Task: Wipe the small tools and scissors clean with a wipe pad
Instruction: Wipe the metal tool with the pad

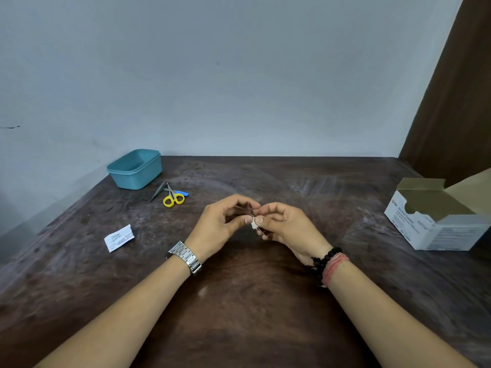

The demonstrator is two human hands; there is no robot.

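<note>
Over the middle of the dark wooden table, my left hand and my right hand meet at the fingertips. Between them is a thin metal tool, mostly hidden by fingers. My right hand pinches a small white wipe pad against the tool. My left hand holds the tool's other end with curled fingers. Yellow-handled scissors lie at the back left, beside grey tweezers and a small blue tool.
A teal plastic tub stands at the back left by the wall. A torn white wipe wrapper lies left of my left hand. An open white swab box sits at the right edge. A brown curtain hangs at the right.
</note>
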